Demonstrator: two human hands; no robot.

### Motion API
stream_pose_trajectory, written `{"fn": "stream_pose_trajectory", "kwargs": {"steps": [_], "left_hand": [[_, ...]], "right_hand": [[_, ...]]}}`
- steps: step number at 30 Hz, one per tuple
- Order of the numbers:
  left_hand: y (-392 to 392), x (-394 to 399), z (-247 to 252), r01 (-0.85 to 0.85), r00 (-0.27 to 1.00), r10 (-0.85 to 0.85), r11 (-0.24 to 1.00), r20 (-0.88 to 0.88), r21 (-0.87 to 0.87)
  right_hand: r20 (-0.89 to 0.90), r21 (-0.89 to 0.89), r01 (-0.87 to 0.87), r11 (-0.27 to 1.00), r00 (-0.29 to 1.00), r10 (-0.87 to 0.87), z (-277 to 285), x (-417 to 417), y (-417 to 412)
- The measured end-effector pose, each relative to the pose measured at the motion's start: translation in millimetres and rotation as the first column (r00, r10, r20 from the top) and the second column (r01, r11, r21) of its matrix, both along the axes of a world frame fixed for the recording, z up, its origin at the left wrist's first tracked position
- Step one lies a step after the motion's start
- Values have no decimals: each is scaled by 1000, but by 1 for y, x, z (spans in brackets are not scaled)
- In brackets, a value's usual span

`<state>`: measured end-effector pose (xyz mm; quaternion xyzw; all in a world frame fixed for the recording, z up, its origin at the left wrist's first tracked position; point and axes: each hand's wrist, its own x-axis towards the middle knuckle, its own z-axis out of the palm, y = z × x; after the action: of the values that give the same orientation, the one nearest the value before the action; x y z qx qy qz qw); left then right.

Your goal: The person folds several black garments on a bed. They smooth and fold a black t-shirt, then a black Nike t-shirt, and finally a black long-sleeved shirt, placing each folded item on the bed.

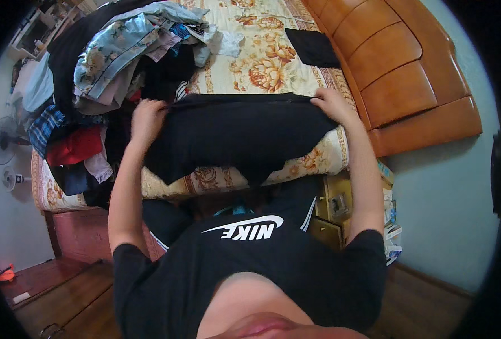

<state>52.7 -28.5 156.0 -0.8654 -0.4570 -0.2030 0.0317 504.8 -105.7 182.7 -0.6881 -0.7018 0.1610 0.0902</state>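
A black cloth garment (242, 131) is stretched sideways between my two hands over the near edge of the bed. My left hand (148, 120) grips its upper left corner, beside the clothes pile. At the upper right corner, my right hand (333, 106) pinches the fabric. The garment's lower edge hangs unevenly, with points dropping over the bed's side. Its exact kind cannot be told. Farther back, near the headboard, a folded black cloth (313, 47) lies flat on the floral bedspread (269, 70).
A large heap of mixed clothes (110, 55) covers the bed's left side. The brown padded headboard (394, 63) rises at the right. Below it stands a yellowish drawer cabinet (328, 231) with small boxes beside it. Fans (4, 140) are at the far left.
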Motion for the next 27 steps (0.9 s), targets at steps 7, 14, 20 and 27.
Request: {"fn": "stream_pose_trajectory", "kwargs": {"steps": [7, 14, 20, 27], "left_hand": [[191, 79, 115, -118, 955, 26, 948, 297, 296], [153, 81, 202, -127, 879, -222, 745, 423, 654], [135, 58, 67, -22, 937, -107, 932, 333, 362], [43, 38, -131, 85, 933, -82, 996, 350, 9]], "right_hand": [[-48, 751, 259, 608, 939, -340, 89, 68, 128], [70, 925, -19, 379, 990, -122, 195, 56, 101], [286, 818, -8, 576, 874, -394, 96, 57, 69], [82, 520, 163, 838, 967, -239, -111, 15, -8]]}}
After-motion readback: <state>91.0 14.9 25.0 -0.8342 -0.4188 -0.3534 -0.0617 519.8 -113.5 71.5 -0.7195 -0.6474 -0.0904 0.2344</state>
